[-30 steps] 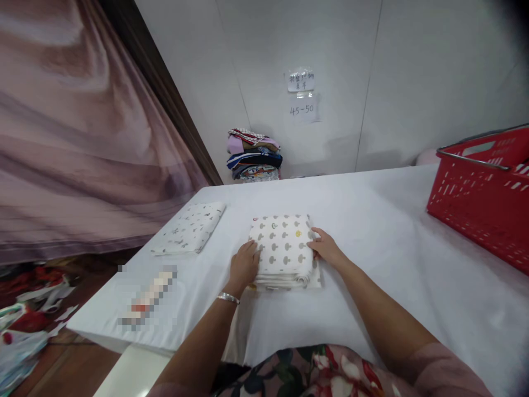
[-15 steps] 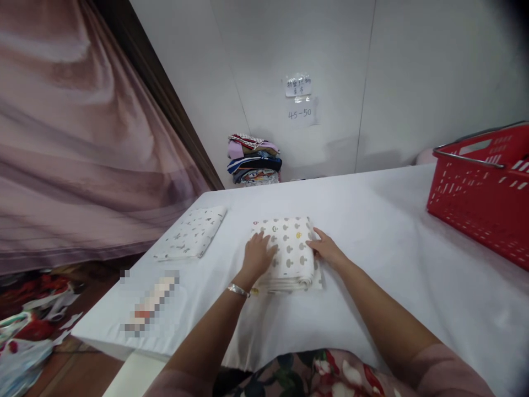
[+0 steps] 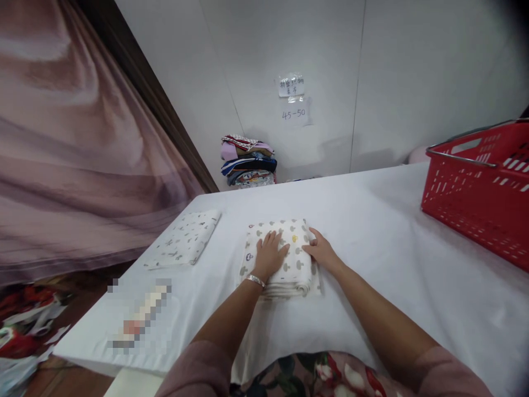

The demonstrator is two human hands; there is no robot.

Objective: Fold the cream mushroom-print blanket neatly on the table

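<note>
A folded white cloth with grey mushroom prints and a few coloured ones lies in front of me, its layers showing along the near edge. My left hand, wearing a silver bracelet, rests flat on top with fingers spread. At the cloth's right edge is my right hand; its thumb touches the top, the index finger lies apart by the side, and the other fingers are partly hidden. Another folded white cloth with small dark prints lies to the left.
A red plastic basket stands on the white-covered table at right. Folded clothes are stacked beyond the far edge. A pixelated patch covers something at near left. A pink curtain hangs at left.
My left hand has slid rightward, further onto the folded cloth, uncovering its left side. The right hand stays at the right edge. The view has shifted slightly.
</note>
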